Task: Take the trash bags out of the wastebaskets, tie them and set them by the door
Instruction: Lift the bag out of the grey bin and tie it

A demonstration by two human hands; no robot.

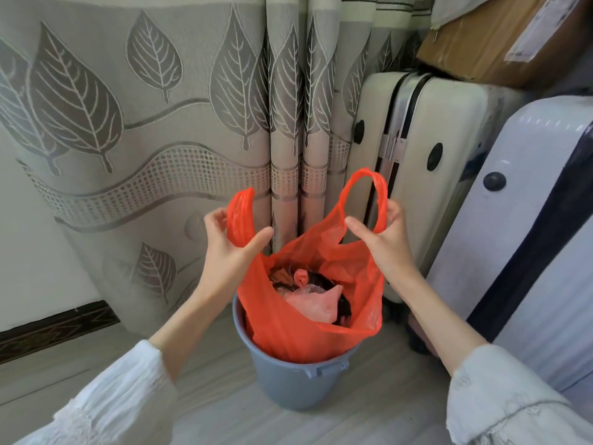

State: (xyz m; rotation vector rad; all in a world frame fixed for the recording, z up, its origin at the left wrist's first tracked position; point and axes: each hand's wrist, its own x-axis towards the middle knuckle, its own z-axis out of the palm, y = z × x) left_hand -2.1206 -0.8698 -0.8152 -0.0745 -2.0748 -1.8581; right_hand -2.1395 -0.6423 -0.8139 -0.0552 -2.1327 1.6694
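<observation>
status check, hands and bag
Left hand and right hand each grip a handle. Orange bag untied, bottom in grey bin. Suitcase close right.

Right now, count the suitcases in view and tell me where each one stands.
2. A cream suitcase stands against the curtain, under a cardboard box. A pale blue suitcase stands at the right edge, nearer. Others may be hidden.

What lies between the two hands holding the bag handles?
In the head view, only the open mouth of the orange trash bag spans between the left hand and right hand, with curtain behind.
</observation>
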